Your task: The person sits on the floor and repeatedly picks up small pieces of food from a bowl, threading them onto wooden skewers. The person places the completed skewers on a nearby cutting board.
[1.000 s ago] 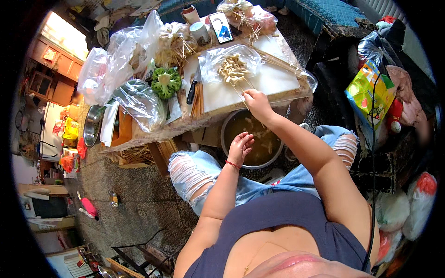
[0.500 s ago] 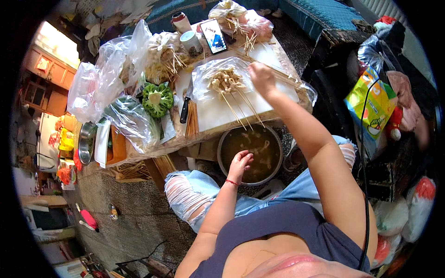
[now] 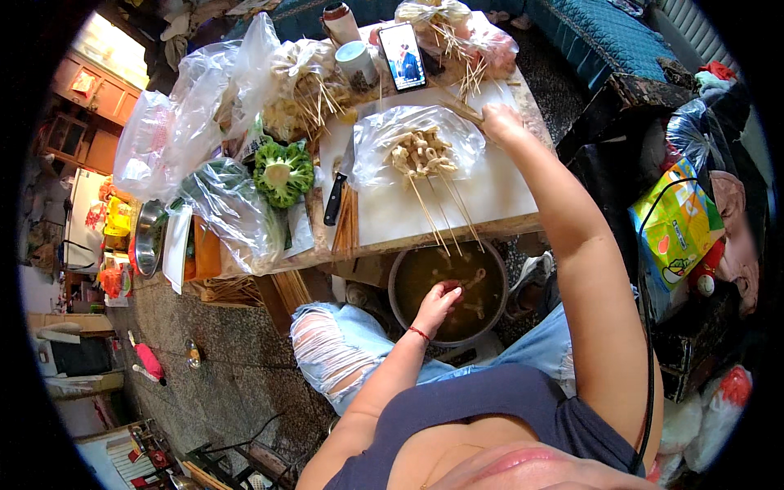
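Note:
At the table's right side, my right hand [image 3: 502, 124] is closed at the end of a bundle of thin wooden skewers [image 3: 464, 112], covering part of it. My left hand [image 3: 441, 304] hangs over a round metal pot [image 3: 398, 304] of murky liquid. Its fingers are curled together; whatever they hold is hidden. Pale pieces [image 3: 472, 278] resembling chicken feet float in the pot. Between my hands and the phone, skewered pale, knobbly pieces [image 3: 421, 152] lie on a clear plastic bag [image 3: 371, 135], sticks pointing toward me. Under the bag is a white cutting board [image 3: 384, 214].
A black-handled knife [image 3: 334, 198] and loose skewers [image 3: 346, 220] lie left of the board. Farther left are broccoli [image 3: 282, 173] and bagged greens [image 3: 233, 208]. A lit phone [image 3: 402, 57], a cup [image 3: 356, 64] and bagged skewers [image 3: 306, 82] stand behind. Dark furniture [image 3: 600, 175] is at right.
My right hand has shifted right and slightly away, onto the wooden skewers. My left hand has moved farther over the pot, its fingers drawing together. The whole view has shifted slightly.

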`<state>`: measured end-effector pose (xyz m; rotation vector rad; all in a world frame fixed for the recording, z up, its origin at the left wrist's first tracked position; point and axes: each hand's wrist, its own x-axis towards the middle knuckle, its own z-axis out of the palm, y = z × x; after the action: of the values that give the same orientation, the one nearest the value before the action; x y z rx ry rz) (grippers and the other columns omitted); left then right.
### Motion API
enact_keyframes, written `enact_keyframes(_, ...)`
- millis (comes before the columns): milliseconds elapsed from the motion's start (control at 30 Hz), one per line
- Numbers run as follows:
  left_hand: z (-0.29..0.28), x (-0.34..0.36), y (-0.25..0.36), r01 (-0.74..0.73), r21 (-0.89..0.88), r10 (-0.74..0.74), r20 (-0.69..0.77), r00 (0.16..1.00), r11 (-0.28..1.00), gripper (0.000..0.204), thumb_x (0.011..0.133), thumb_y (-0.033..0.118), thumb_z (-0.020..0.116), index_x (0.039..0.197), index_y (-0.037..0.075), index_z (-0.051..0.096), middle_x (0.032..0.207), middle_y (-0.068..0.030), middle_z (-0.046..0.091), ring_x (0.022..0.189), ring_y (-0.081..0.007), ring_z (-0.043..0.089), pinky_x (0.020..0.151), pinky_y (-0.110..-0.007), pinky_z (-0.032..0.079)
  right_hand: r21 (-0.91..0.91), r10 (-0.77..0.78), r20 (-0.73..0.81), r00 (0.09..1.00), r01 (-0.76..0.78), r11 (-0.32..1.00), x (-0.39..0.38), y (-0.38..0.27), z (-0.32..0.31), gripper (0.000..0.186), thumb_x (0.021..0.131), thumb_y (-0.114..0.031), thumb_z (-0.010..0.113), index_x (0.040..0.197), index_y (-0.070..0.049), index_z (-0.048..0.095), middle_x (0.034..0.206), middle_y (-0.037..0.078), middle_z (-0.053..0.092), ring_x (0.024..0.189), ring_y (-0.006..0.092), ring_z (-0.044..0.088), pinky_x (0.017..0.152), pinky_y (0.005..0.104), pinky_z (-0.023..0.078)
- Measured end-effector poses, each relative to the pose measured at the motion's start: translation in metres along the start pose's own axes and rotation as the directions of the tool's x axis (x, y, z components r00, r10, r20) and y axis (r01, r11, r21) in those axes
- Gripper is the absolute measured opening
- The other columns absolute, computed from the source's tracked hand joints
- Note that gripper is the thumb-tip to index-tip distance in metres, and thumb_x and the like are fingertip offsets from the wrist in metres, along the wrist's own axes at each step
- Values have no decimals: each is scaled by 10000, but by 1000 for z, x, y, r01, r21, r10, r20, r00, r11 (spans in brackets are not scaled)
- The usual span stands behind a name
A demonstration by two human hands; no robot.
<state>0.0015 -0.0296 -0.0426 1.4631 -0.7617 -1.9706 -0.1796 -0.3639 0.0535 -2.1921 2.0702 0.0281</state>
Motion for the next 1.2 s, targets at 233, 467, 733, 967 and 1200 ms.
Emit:
enact_keyframes(233, -2, 3, -2, -18, -47, 19, 24, 1000, 999, 426, 872, 295, 552, 1204, 42, 466, 1057, -29, 568, 942, -117, 541, 756, -261, 417, 57, -12, -53, 999, 15, 998, 2, -16, -18, 222, 733, -81, 543, 912, -112, 669, 1013, 113, 637, 932, 292, 619, 772, 396, 500)
enact_keyframes(467, -2, 3, -1, -62, -49, 63, 28, 998, 997, 411, 880, 273, 549, 1199, 29, 462, 1039, -25, 575, 925, -117, 552, 734, -247, 426, 68, -60, -121, 991, 69, 995, 18, -23, -28, 173, 753, -163, 536, 876, -105, 643, 970, 134, 629, 907, 334, 599, 773, 430, 479)
enact_keyframes(733, -4, -1, 0, -51, -51, 52, 30, 998, 997, 408, 882, 260, 544, 1210, 34, 453, 1101, -36, 573, 950, -117, 547, 740, -250, 424, 12, -173, -359, 917, 190, 982, 15, -41, -31, 169, 836, -191, 514, 945, -111, 615, 975, 125, 630, 890, 314, 607, 753, 413, 490)
enact_keyframes(967, -2, -3, 3, -42, -71, 45, 36, 998, 997, 413, 888, 273, 526, 1221, 45, 443, 1100, -30, 574, 969, -109, 542, 749, -247, 410, 458, -73, -746, 662, 589, 666, -25, -65, -116, 142, 914, -180, 484, 947, -96, 593, 893, 100, 649, 769, 215, 656, 673, 299, 517)
enact_keyframes(1200, -5, -3, -7, -65, -14, 65, -3, 998, 998, 432, 870, 304, 552, 1205, 48, 458, 1083, -21, 584, 934, -105, 548, 749, -267, 415, 684, 57, -708, 704, 663, 305, -119, -43, -102, 184, 953, -148, 413, 959, -15, 540, 887, 116, 638, 776, 172, 642, 687, 263, 512)
